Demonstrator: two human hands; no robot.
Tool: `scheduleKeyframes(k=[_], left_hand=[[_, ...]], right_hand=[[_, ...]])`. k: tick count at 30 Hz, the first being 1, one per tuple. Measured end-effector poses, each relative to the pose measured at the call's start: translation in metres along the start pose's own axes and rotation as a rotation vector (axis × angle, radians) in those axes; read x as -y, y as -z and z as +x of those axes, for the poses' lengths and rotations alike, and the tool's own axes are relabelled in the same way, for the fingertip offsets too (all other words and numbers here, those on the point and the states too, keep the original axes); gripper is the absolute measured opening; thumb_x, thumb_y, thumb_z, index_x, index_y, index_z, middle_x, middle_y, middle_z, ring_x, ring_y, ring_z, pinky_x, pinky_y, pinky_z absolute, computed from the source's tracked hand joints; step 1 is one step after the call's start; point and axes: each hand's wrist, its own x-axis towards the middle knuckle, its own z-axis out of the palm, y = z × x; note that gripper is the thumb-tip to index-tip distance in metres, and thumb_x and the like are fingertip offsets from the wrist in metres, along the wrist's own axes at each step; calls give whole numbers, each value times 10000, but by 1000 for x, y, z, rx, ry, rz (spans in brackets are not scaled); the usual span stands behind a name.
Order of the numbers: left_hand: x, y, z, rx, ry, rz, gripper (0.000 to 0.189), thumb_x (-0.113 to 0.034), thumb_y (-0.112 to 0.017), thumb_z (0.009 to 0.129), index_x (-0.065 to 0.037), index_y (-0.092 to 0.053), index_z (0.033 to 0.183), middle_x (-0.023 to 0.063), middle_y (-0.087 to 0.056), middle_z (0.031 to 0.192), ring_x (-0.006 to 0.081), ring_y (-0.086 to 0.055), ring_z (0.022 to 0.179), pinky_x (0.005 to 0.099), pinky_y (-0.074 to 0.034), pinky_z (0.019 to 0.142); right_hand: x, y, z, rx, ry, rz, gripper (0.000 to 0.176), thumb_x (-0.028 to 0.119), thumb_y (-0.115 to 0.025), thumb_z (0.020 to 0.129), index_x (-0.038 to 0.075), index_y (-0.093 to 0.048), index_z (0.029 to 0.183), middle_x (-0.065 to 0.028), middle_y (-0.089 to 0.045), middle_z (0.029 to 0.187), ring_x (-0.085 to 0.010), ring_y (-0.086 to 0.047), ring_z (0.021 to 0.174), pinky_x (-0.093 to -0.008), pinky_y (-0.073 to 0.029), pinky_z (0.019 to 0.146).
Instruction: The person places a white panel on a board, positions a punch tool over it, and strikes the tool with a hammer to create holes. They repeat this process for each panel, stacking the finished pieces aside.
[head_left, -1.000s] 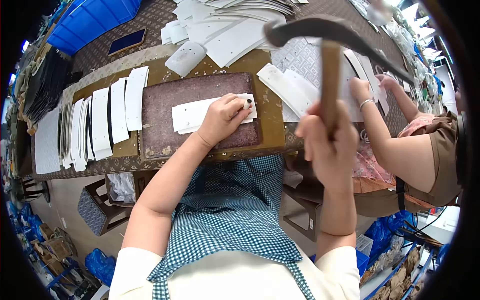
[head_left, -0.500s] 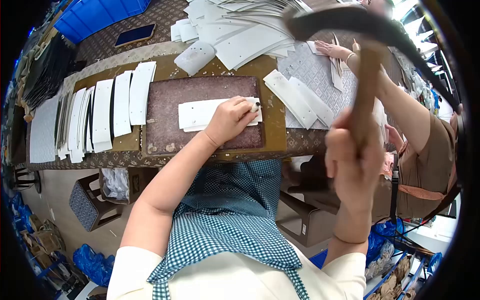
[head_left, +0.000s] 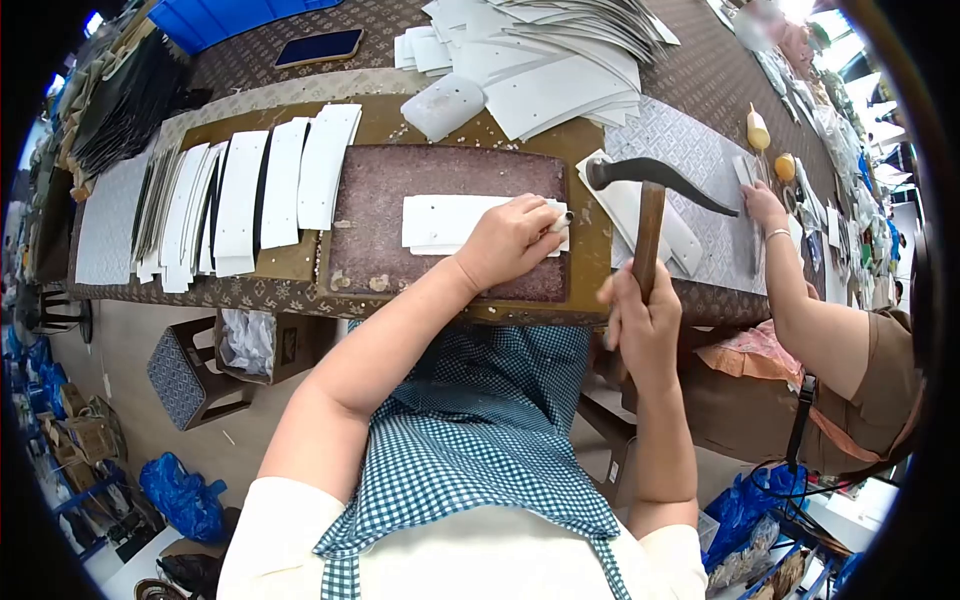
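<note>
My left hand is closed round a short punch, wrapped in white with a dark end. It stands at the right end of some white strips with small holes, stacked on a reddish-brown pad. In my right hand, fingers wrapped round the wooden handle, is a hammer. Its dark curved head is raised to the right of the punch, apart from it. Whether the punch tip presses into the strips is hidden by my fingers.
Rows of white strips stand left of the pad. Behind lie a pile of white sheets, a whitish block, a phone and a blue bin. At right, a co-worker's hand holds pale strips.
The hammer and my right hand have come down and left from a high raise. My left hand still grips the punch on the strips. The view has shifted; the co-worker's hand has moved right.
</note>
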Motion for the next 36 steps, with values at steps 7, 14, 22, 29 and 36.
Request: scheduleKeyframes(k=[7, 14, 22, 29, 36], left_hand=[[1, -2, -3, -41, 42, -98, 175, -101, -707, 834, -24, -637, 975, 152, -664, 875, 322, -665, 796, 388, -552, 714], [-5, 3, -4, -246, 374, -317, 149, -76, -718, 870, -13, -600, 935, 77, -674, 815, 125, -645, 712, 270, -543, 671], [-1, 92, -22, 76, 376, 417, 306, -172, -669, 866, -83, -676, 1159, 72, -649, 1123, 286, -694, 835, 388, -558, 722], [-24, 113, -6, 546, 530, 658, 470, -249, -752, 808, -83, -627, 1230, 97, -616, 1067, 320, -663, 941, 432, -534, 823], [-34, 117, 47, 390, 455, 275, 191, -169, -736, 833, -37, -719, 970, 120, -677, 891, 273, -658, 811, 376, -504, 749]], right_hand=[[-59, -55, 41, -115, -18, 144, 241, 250, -584, 1021, 13, -545, 1040, -31, -610, 765, -69, -507, 439, -208, -392, 401], [-64, -64, 38, -157, 30, 177, 220, 215, -552, 1026, 1, -519, 992, -117, -748, 985, -119, -582, 454, -268, -463, 438], [-70, -67, 34, -171, 85, 199, 208, 213, -548, 1026, 7, -549, 1046, -86, -743, 999, -105, -591, 480, -253, -473, 460], [-70, -68, 27, -171, 197, 117, 165, 158, -542, 1024, -4, -515, 1037, -118, -732, 1107, -72, -550, 471, -221, -449, 445], [-61, -55, -18, -136, 414, 181, 150, 92, -579, 990, -4, -509, 1082, -111, -737, 1007, -97, -589, 505, -236, -485, 490]])
